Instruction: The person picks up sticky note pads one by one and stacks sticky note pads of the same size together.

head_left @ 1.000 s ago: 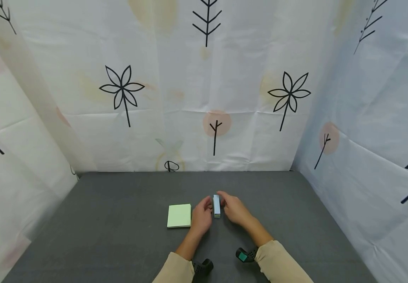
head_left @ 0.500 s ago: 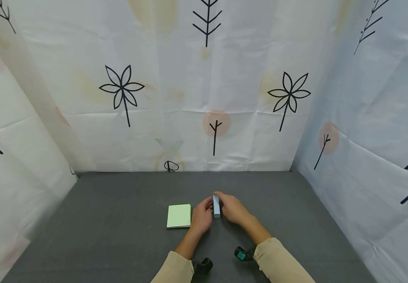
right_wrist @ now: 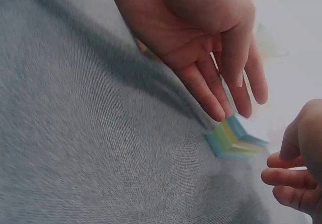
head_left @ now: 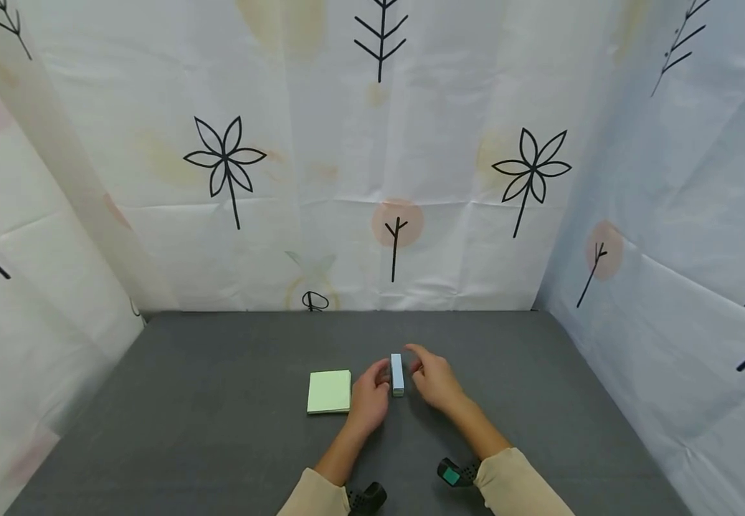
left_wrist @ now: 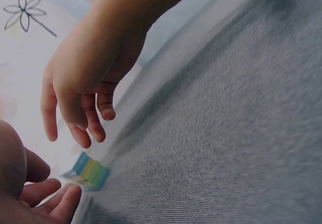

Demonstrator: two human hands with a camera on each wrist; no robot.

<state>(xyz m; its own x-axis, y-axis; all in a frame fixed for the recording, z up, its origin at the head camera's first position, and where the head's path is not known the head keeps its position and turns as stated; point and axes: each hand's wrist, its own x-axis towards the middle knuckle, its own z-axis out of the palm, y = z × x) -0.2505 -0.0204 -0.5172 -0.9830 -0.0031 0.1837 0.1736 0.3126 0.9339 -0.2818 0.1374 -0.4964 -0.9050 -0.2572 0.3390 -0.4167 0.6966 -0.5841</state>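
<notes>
A narrow layered block [head_left: 397,375] lies lengthwise on the table between the two hands, pale blue on top. In the right wrist view the block [right_wrist: 236,138] shows blue, yellow and green bands, like a stack of sticky-note strips. My left hand [head_left: 369,398] is along its left side with relaxed fingers; its fingertips come very close to the block, and whether they touch I cannot tell. My right hand [head_left: 438,381] hovers to the right, a small gap from the block, its index finger reaching forward. Left of the left hand lies a square pale green sticky-note pad [head_left: 329,392].
A dark grey cloth covers the table [head_left: 230,430]. White curtains [head_left: 307,158] with black plant drawings close off the back and both sides. Dark devices [head_left: 457,473] are strapped at both wrists, beside beige sleeves.
My right hand has drawn off to the right, away from the block, with its index finger now apart from the block's far end. The left hand, block and green pad stay about where they were.
</notes>
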